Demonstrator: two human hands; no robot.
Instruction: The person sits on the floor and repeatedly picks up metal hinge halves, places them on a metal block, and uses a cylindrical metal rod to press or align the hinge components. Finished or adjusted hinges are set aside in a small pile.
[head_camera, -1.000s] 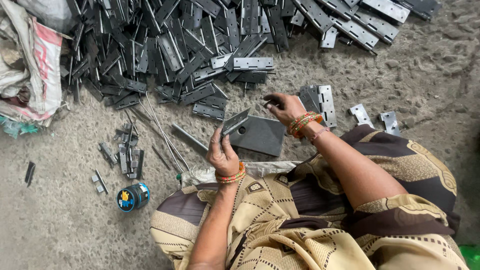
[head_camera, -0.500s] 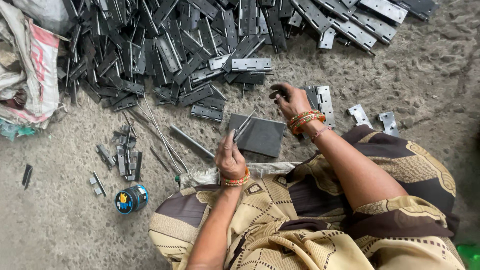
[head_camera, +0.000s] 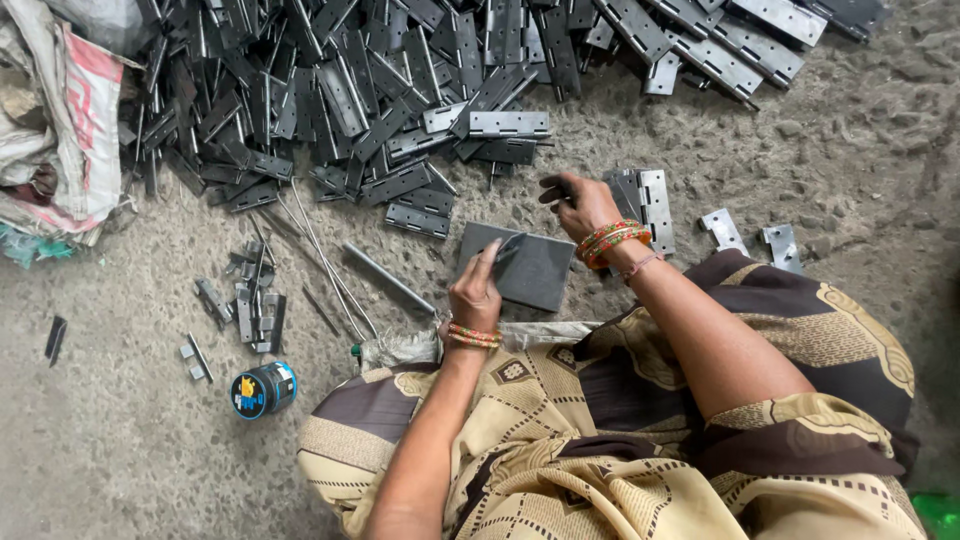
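Since the earlier frames, right hand (head_camera: 582, 205) has lifted a dark hinge piece off the flat metal plate (head_camera: 530, 270); left hand (head_camera: 476, 290) pinches a hinge leaf (head_camera: 508, 245) on that plate, near the floor's hinge pile (head_camera: 350, 90).

- Hinges (head_camera: 400, 90): dull grey metal, heaped, some faintly shiny.
- Flat plate (head_camera: 530, 268): matt dark metal, smooth.
- Rod (head_camera: 388, 277): bare grey metal.
- Floor (head_camera: 120, 450): rough, gritty concrete.
- Sack (head_camera: 70, 130): woven plastic, worn.
- Bangles (head_camera: 610, 240): glossy.
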